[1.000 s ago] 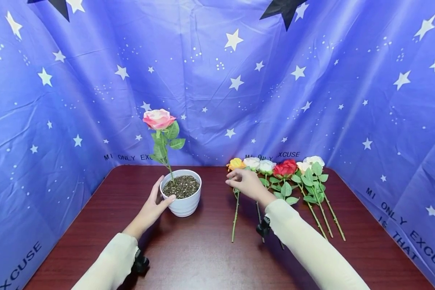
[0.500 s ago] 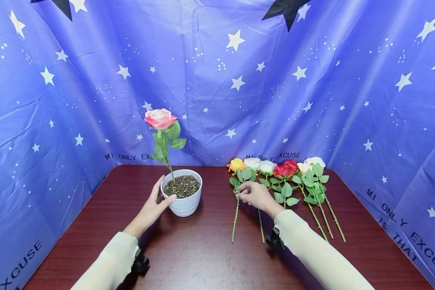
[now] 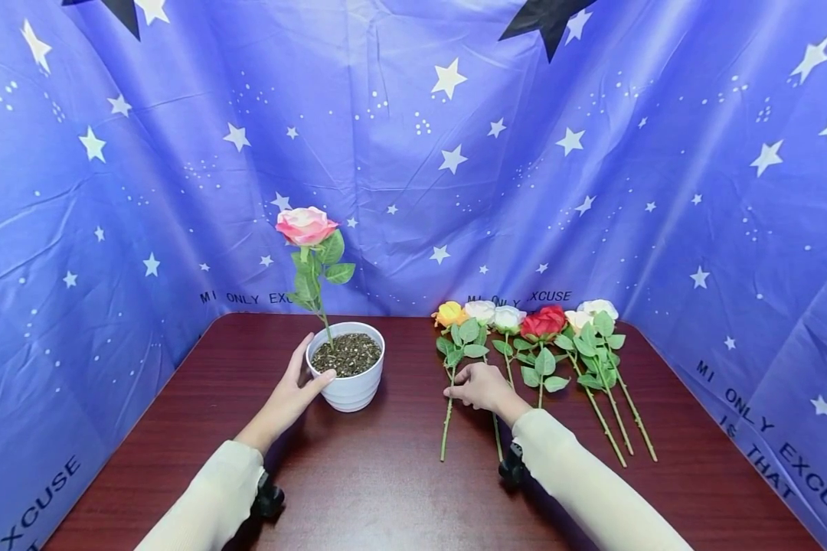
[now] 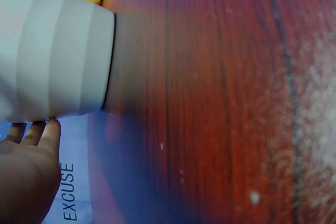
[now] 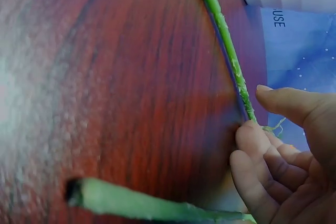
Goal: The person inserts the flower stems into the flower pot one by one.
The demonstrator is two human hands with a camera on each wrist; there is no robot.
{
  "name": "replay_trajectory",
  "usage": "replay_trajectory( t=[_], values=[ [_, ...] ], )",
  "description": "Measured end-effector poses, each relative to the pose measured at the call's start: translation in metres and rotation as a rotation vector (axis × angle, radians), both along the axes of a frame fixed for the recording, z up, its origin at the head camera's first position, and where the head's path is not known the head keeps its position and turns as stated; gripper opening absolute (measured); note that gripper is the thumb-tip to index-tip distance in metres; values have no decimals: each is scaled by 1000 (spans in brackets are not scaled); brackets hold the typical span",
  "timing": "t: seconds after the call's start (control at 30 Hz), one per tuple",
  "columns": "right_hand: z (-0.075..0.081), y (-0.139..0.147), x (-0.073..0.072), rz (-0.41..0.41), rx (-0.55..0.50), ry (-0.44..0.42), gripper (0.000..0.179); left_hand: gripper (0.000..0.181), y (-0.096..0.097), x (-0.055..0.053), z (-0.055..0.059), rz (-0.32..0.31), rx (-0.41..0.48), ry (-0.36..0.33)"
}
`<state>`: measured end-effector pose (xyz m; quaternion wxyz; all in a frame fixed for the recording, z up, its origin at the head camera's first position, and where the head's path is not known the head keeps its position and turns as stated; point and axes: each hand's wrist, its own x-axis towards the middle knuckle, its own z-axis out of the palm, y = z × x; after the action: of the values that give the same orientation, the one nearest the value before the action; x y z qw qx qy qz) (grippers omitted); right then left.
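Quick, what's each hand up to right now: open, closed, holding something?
Left hand: holding the white pot by its side.
Right hand: open, not gripping anything, close to the yellow rose stem.

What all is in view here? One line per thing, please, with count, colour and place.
table: 1, red-brown, under the pot and loose roses
backdrop: 1, blue with white stars and black letters, behind and at both sides
black stars: 2, black, top edge
pot: 1, white, left of centre
soil: 1 fill, brown, in pot
pink rose: 1, pink, standing in soil
yellow rose: 1, yellow, left end of row
red rose: 1, red, mid-row
white roses: 2, white, between yellow and red
pale roses: at least 2, cream and white, right end, overlapping
stems: several, green, leafy, below blooms
wrist cameras: 2, black, one per wrist
sleeves: 2, cream, on both arms
left hand: 1, bare, holding pot
right hand: 1, bare, at leftmost stem
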<state>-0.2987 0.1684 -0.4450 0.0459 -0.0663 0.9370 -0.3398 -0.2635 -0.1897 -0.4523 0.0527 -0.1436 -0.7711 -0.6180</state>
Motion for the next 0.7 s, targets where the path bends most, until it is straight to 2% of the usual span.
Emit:
replay_trajectory(
  t=[0.17,0.47,0.7],
  values=[
    [-2,-3,0,-11,-29,-26,18,83,0,1,1,0,0,1],
    [-9,-6,-8,-24,-48,-67,30,83,0,2,3,2,-7,-14],
    [-10,-9,-10,-25,-81,-108,28,83,-1,2,3,6,-12,-14]
  ],
)
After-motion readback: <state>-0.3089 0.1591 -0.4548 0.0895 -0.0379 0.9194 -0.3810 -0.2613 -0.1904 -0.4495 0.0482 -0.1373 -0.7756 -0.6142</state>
